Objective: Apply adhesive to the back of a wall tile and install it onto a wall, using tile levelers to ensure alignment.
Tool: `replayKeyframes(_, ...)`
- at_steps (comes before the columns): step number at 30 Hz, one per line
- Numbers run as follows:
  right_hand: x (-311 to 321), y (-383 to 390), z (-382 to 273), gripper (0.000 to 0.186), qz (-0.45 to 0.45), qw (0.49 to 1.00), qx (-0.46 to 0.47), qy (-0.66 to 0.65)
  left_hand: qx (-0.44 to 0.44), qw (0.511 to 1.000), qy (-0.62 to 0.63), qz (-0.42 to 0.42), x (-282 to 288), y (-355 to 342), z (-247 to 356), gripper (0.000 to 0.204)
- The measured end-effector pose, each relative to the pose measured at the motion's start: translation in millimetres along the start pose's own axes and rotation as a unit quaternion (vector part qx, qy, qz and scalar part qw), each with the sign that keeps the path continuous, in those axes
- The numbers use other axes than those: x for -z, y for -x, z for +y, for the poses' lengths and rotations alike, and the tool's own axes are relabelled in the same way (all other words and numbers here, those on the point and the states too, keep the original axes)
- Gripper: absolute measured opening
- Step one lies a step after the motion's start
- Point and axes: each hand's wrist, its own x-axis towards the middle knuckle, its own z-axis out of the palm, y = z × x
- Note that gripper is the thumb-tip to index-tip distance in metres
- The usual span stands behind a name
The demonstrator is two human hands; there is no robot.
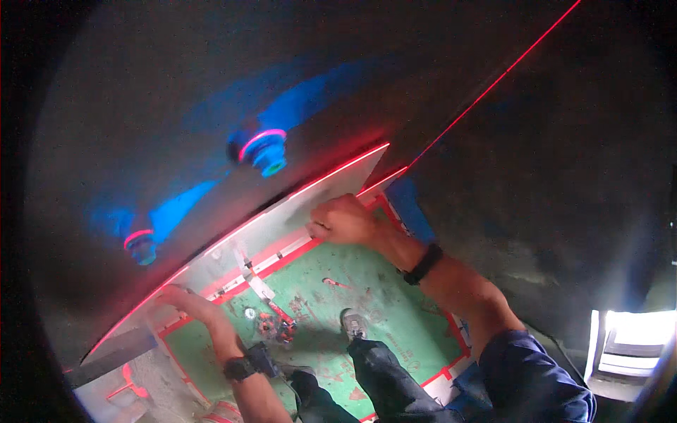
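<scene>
Left hand [192, 303] and right hand [347, 220] are on the pale panel [271, 227] mid-frame, can't tell if pinching or just pressing, so I'd nudge evenly, checking against that red laser line [496, 81].

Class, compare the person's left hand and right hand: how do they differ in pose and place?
The left hand is toward the left of the pale panelling; the right hand is farther right and higher in the picture. The left hand's fingers look straighter, while the right hand's are curled. The right hand's arm shows a dark blue sleeve; the left hand's shows none. Both hands are bare, with something dark around the wrist.
</scene>
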Motion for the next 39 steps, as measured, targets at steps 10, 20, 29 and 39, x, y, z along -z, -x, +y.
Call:
replayKeyframes(10,-151,106,138,0.029,0.266,0.559,-0.518,-0.591,0.085,0.995,0.048,0.012,-33,28,-11,0.078)
replayKeyframes(20,-306,46,174,0.045,0.356,0.617,-0.362,-0.601,0.087,0.993,0.006,-0.073,-36,35,-8,0.08)
replayKeyframes(29,-252,43,158,0.026,0.32,0.428,-0.425,-0.731,0.082,0.991,0.002,-0.106,-31,40,-4,0.078)
replayKeyframes(39,-287,64,205,0.024,0.322,0.598,-0.456,-0.575,0.087,0.995,0.025,0.046,46,-46,-49,0.057)
